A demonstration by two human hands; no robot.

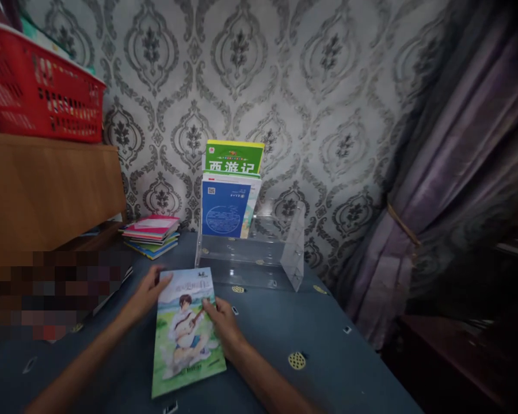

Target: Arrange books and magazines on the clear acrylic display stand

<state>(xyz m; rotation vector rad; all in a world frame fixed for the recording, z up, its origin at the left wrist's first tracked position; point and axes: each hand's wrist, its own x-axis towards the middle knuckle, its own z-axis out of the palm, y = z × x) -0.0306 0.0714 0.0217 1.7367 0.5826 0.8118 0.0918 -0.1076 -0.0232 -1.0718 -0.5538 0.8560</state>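
over the bench (323,328), your left grip (149,293) and right grip (225,325) clasp the book (187,336) by opposite edges, sound holds for something likely light, bendy and slick.

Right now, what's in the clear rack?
In the clear rack: a blue book in front, a green book at the back, a pale cover peeking out between. The green book's lower part is covered; total count unclear.

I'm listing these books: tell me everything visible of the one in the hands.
The book looks slim, closed and paper-covered. Its cover shows a dark-haired figure sitting on grass with a guitar, lettering above. It is tilted, cover up, near the clear rack. The left hand holds its upper left corner, the right hand its right edge.
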